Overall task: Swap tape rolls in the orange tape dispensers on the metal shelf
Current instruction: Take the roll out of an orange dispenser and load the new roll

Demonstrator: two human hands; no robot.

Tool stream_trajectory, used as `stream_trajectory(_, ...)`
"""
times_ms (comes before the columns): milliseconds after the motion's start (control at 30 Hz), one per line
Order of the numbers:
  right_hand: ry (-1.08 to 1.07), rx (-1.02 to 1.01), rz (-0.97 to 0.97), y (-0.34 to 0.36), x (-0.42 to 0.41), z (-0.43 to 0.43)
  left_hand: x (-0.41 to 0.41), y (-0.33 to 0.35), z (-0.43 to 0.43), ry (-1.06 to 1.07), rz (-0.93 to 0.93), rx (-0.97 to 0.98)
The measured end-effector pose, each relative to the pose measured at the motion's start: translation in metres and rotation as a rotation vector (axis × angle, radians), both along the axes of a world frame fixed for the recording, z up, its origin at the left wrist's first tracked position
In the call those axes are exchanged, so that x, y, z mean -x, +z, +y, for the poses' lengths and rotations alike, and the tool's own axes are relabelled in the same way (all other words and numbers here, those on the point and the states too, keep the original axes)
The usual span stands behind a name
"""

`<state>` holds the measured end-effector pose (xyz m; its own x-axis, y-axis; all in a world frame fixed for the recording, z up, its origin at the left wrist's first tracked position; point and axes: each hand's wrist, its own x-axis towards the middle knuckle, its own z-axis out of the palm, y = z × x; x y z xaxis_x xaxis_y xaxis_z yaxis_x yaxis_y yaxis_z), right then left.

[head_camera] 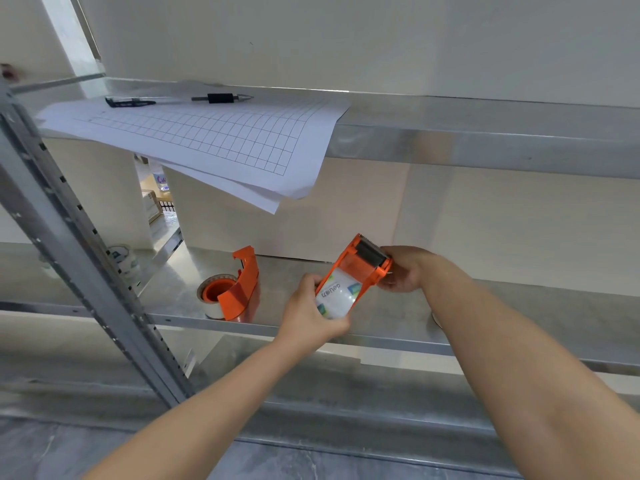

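I hold an orange tape dispenser (pixel 360 263) above the middle metal shelf (pixel 398 337). My right hand (pixel 405 270) grips its far end by the black roller and cutter. My left hand (pixel 311 315) is closed around the white labelled tape roll (pixel 336 297) seated in its near end. A second orange tape dispenser (pixel 239 289) lies on its side on the shelf to the left, with a clear tape roll (pixel 212 299) around its hub.
On the upper shelf (pixel 485 147) lie gridded paper sheets (pixel 207 143) overhanging the edge, a pen (pixel 223 98) and a black clip (pixel 128 102). A perforated shelf upright (pixel 86 268) crosses at left, with another tape roll (pixel 124 259) behind it.
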<state>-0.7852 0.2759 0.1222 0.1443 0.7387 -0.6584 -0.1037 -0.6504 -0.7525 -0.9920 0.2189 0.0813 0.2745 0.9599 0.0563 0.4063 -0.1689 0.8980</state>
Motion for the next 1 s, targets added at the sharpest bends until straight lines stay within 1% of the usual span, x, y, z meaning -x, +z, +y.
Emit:
stream_trajectory(67,0.101,0.059,0.086,-0.003,-0.008,-0.002,0.002,0.002,0.003,-0.007,0.004,-0.022)
stream_trajectory(133,0.152,0.07,0.161,-0.006,-0.013,-0.004,0.002,0.004,0.004,-0.026,0.012,-0.037)
stream_trajectory(233,0.151,0.051,0.263,-0.011,-0.016,-0.005,0.002,0.005,0.004,-0.056,0.001,-0.035)
stream_trajectory(300,0.141,0.052,0.268,-0.015,-0.017,-0.006,0.002,0.005,0.004,-0.057,-0.047,-0.01)
stream_trajectory(367,0.109,0.04,0.269,-0.021,-0.018,-0.009,-0.001,0.006,0.007,-0.029,-0.114,0.047)
stream_trajectory(467,0.037,-0.071,0.381,-0.036,-0.015,-0.016,-0.007,0.008,0.014,0.046,-0.229,0.211)
stream_trajectory(533,0.046,-0.147,0.441,-0.045,-0.009,-0.023,-0.011,0.006,0.022,0.1,-0.342,0.331)
stream_trajectory(633,0.064,-0.264,0.505,-0.057,0.006,-0.033,-0.012,0.002,0.031,0.185,-0.458,0.427)
stream_trajectory(700,0.037,-0.301,0.475,-0.063,0.018,-0.038,-0.014,-0.005,0.037,0.23,-0.529,0.49)
stream_trajectory(833,-0.034,-0.301,0.39,-0.079,0.039,-0.042,-0.021,-0.027,0.042,0.249,-0.692,0.602)
stream_trajectory(933,-0.087,-0.315,0.362,-0.09,0.046,-0.042,-0.023,-0.041,0.047,0.191,-0.847,0.748)
stream_trajectory(1000,-0.14,-0.299,0.361,-0.098,0.051,-0.043,-0.024,-0.048,0.049,0.151,-0.918,0.826)
